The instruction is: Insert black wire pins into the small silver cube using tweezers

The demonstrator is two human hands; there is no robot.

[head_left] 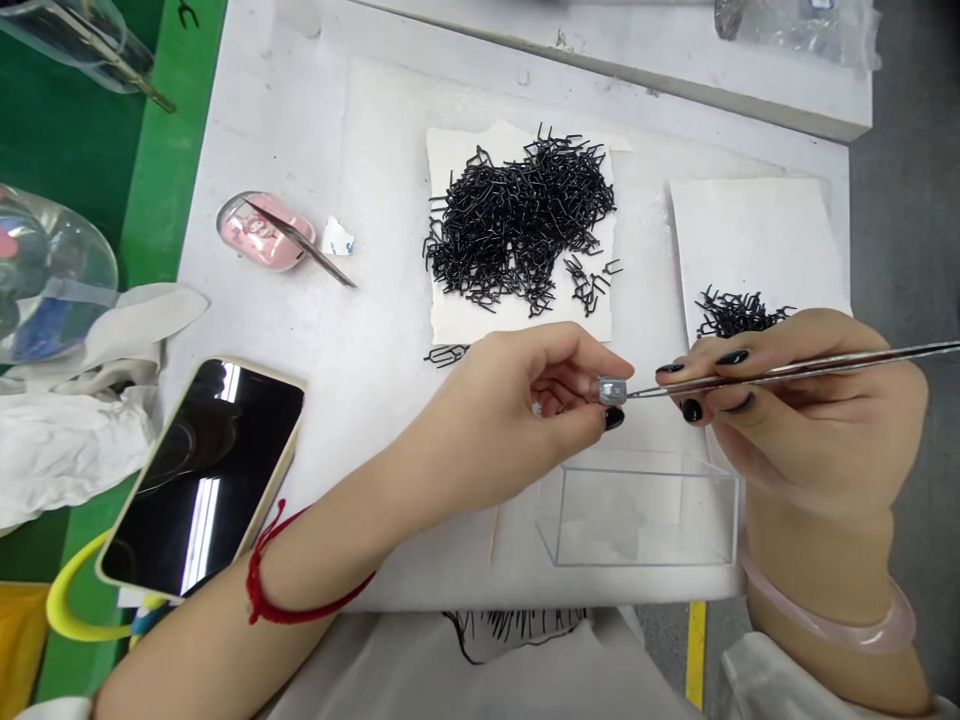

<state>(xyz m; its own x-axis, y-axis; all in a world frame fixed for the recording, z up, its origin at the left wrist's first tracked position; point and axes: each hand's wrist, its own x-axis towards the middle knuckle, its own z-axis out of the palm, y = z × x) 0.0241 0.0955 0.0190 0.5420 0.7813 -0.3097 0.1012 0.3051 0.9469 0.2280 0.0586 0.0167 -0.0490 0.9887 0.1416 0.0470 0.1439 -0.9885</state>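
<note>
My left hand pinches a small grey block-shaped part between thumb and fingertips, above the white table. In my right hand is a pair of metal tweezers, held almost level. Their tips point left and meet the right side of the grey part; whether anything sits between them is too small to tell. Behind my left hand, a big pile of black bent wire pieces lies on white paper. A smaller pile of black wire pieces lies just beyond my right hand, partly covered by it.
Below my hands stands a clear plastic box. To the left are a phone, a pink case with another pair of tweezers resting on it, and yellow-handled scissors. A raised white ledge runs along the back.
</note>
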